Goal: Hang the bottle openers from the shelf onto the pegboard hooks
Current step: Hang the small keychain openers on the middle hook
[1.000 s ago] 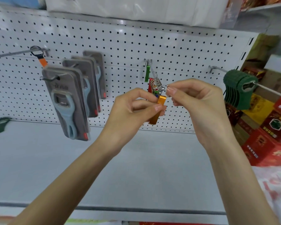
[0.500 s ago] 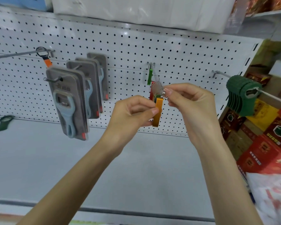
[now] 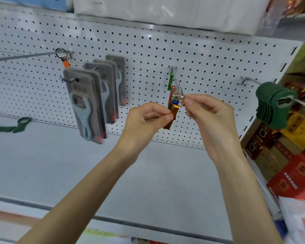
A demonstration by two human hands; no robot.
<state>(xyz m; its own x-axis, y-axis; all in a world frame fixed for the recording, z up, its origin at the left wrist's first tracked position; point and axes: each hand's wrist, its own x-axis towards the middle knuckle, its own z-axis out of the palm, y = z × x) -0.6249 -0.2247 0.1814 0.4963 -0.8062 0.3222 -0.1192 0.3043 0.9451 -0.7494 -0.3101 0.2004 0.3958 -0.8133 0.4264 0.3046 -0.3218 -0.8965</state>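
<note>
Threading looks the step in hand: the right hand [image 3: 209, 117] pinches the wire ring [image 3: 182, 102] of the flat orange metal bottle opener [image 3: 172, 115], and the left hand [image 3: 144, 120] grips its body, at the tip of the crowded steel hook [image 3: 173, 68]. Hold the ring square to that tip. Dark green openers [image 3: 16, 126] lie far left on the pale grey shelf [image 3: 60, 164] below the white pegboard [image 3: 148, 55].

"Any text to log here?"
"Nothing legible. The front pack of the carded bottle openers [image 3: 84, 106] has a faint printed mark near the top of its grey card, too blurred to read."
"The red boxes [image 3: 292, 173] on the right?"
"White print strips and emblems, unreadable. The blue box [image 3: 33, 1] up top shows one dark stroke, cut off at the edge."
</note>
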